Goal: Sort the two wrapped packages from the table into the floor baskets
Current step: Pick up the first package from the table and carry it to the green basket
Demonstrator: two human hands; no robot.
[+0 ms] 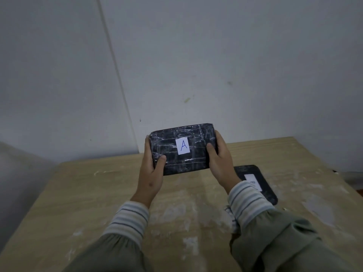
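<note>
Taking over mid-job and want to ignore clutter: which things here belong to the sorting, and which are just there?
Job:
- package labelled A, held up by left hand and right hand
- second package, lying on the table, label partly hidden

Not job:
- table
- wall

No baskets in view.

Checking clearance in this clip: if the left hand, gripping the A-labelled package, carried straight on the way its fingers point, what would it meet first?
Probably the wall. The left hand points up and away over the table's far edge; nothing shows between, though depth is unclear.
</note>
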